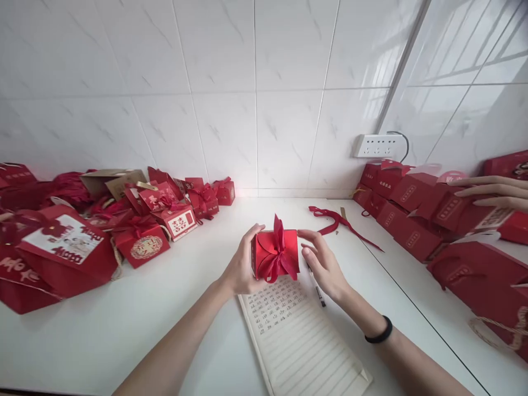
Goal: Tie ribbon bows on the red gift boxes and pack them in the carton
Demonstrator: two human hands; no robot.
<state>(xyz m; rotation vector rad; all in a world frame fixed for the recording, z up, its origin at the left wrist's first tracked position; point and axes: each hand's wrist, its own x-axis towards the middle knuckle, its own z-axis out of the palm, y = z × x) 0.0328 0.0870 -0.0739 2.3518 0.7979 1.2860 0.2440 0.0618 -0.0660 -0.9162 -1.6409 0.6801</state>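
Note:
A small red gift box [266,242] with a red ribbon bow tied on its top is held above the written page. My left hand [243,264] grips it from the left side, with fingers behind and thumb along the edge. On the other side, my right hand [324,261] is open with bent fingers apart; its index fingertip is at the box's upper right corner, and whether it touches cannot be made out. Beneath the box lies a lined notebook [309,346] with rows of handwriting. A pen [319,294] rests along the notebook's right side, just below my right hand.
Red gift boxes [142,242] and ribbons are heaped at left. More red boxes [408,214] line the right, where another person's hand [495,190] rests over them. A loose red ribbon [338,217] lies behind my right hand. A power strip [379,146] is against the tiled wall.

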